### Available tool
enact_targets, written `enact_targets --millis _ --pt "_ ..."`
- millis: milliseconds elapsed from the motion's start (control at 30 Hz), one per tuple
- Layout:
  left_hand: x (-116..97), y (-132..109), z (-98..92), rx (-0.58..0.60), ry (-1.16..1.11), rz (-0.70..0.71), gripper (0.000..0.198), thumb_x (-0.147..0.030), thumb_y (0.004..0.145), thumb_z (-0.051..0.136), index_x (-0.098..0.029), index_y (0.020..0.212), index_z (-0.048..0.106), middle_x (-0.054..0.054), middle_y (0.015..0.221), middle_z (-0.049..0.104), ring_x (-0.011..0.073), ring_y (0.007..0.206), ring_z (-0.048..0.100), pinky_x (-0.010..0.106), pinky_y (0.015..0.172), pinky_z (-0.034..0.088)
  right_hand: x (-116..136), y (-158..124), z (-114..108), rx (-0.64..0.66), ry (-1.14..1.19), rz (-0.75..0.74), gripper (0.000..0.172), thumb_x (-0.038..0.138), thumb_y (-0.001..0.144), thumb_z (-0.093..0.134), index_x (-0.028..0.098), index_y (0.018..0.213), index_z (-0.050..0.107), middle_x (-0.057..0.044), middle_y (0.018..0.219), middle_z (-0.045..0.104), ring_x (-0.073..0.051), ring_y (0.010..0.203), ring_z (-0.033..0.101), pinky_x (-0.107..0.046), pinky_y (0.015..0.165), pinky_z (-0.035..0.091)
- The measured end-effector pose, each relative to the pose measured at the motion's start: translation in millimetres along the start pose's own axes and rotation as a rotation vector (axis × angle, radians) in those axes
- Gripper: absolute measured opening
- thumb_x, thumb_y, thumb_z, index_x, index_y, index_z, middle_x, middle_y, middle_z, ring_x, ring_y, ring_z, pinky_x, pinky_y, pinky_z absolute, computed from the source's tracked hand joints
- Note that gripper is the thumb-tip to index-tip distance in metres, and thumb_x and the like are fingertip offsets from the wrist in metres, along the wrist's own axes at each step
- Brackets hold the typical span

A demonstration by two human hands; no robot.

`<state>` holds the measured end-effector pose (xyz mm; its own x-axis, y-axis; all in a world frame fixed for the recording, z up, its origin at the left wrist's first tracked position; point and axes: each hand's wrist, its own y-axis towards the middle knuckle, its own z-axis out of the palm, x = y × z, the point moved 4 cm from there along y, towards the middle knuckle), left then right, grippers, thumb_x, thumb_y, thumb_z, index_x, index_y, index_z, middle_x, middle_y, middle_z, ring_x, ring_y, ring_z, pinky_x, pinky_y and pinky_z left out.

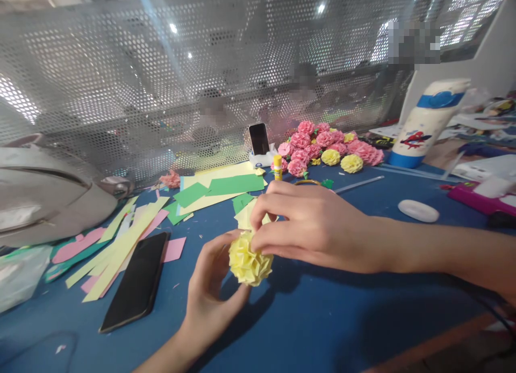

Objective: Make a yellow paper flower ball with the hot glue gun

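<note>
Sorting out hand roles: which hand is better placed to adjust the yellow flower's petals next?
Probably the right hand: its fingertips are at the flower's upper right side. The left hand curls around the yellow paper flower with its thumb underneath, so it seems better suited to steadying it.

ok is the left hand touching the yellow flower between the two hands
Touching. The head view shows the left hand around the yellow flower, fingers at its upper left edge and thumb against its underside.
</note>
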<state>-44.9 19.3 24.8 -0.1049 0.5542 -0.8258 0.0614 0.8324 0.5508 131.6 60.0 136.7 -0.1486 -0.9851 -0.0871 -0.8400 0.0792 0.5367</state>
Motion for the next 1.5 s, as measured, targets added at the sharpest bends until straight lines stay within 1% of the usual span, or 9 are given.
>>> enact_targets --millis 67,267,400,633,833,1033,1200,1367,1500 --pt "-0.2 0.2 1.3 0.031 -0.016 -0.026 0.055 -0.006 0.083 0.067 -0.03 0.129 0.05 0.004 0.126 0.058 0.0147 0.117 0.059 0.018 0.098 0.049 0.2 -0.5 0.4 0.009 0.002 -0.011 0.016 0.022 0.097 0.055 0.017 0.097 0.07 -0.005 0.102 0.061 -0.017 0.089 0.047 -0.029 0.073 0.039" --pt "-0.7 3.0 3.9 0.111 -0.077 -0.122 0.051 -0.013 0.083 0.07 -0.03 0.127 0.052 0.003 0.118 0.06 0.0143 0.105 0.062 0.018 0.088 0.053 -1.1 -0.2 2.7 0.043 0.019 -0.03 0.018 0.021 0.098 0.053 0.015 0.095 0.069 -0.005 0.102 0.061 -0.016 0.091 0.048 -0.029 0.076 0.039" --pt "0.8 4.5 5.1 0.137 -0.124 -0.146 0.05 -0.018 0.082 0.072 -0.03 0.127 0.052 0.004 0.119 0.06 0.0157 0.106 0.061 0.019 0.089 0.052 -2.6 0.3 5.3 0.073 0.076 -0.019 0.015 0.021 0.097 0.056 0.014 0.094 0.069 -0.005 0.101 0.061 -0.016 0.092 0.048 -0.028 0.075 0.039" --pt "2.1 5.3 7.4 0.171 -0.118 -0.147 0.051 -0.016 0.082 0.071 -0.03 0.127 0.052 0.004 0.117 0.062 0.0154 0.102 0.063 0.02 0.086 0.053 -2.4 0.7 8.0 0.112 0.142 0.019 0.012 0.019 0.094 0.058 0.012 0.092 0.068 -0.005 0.1 0.061 -0.016 0.095 0.05 -0.028 0.079 0.042" --pt "1.5 5.8 6.2 0.156 -0.106 -0.13 0.051 -0.018 0.081 0.072 -0.029 0.127 0.053 0.005 0.117 0.062 0.0175 0.102 0.064 0.023 0.085 0.054 -3.2 0.3 7.1 0.089 0.12 0.005 0.012 0.021 0.095 0.058 0.014 0.094 0.068 -0.005 0.1 0.06 -0.016 0.093 0.049 -0.028 0.077 0.04" --pt "0.5 5.8 5.7 0.141 -0.087 -0.139 0.049 -0.017 0.082 0.071 -0.029 0.126 0.053 0.006 0.117 0.061 0.0185 0.103 0.064 0.025 0.086 0.055 -4.0 -0.4 4.6 0.104 0.101 0.001 0.014 0.021 0.096 0.055 0.015 0.095 0.068 -0.005 0.101 0.06 -0.016 0.092 0.047 -0.03 0.077 0.04" --pt "2.0 5.4 4.2 0.132 -0.095 -0.145 0.048 -0.018 0.082 0.071 -0.028 0.126 0.054 0.006 0.117 0.061 0.0195 0.104 0.063 0.026 0.087 0.055 -5.0 -0.1 -2.4 0.093 0.104 0.006 0.014 0.022 0.096 0.057 0.014 0.095 0.069 -0.005 0.101 0.06 -0.016 0.092 0.048 -0.03 0.079 0.039" --pt "3.4 5.7 3.7 0.112 -0.106 -0.149 0.047 -0.018 0.082 0.071 -0.027 0.125 0.054 0.007 0.116 0.06 0.0197 0.102 0.064 0.027 0.087 0.055 -6.7 0.9 -12.8 0.051 0.068 0.0 0.014 0.018 0.095 0.057 0.015 0.095 0.07 -0.006 0.1 0.061 -0.017 0.092 0.05 -0.029 0.079 0.039" --pt "3.7 5.7 3.5 0.109 -0.099 -0.136 0.048 -0.018 0.082 0.071 -0.027 0.126 0.054 0.007 0.117 0.061 0.0199 0.103 0.064 0.027 0.087 0.055 -7.6 0.9 -12.7 0.052 0.047 0.007 0.017 0.019 0.097 0.055 0.015 0.092 0.07 -0.006 0.099 0.061 -0.016 0.089 0.049 -0.029 0.075 0.039"
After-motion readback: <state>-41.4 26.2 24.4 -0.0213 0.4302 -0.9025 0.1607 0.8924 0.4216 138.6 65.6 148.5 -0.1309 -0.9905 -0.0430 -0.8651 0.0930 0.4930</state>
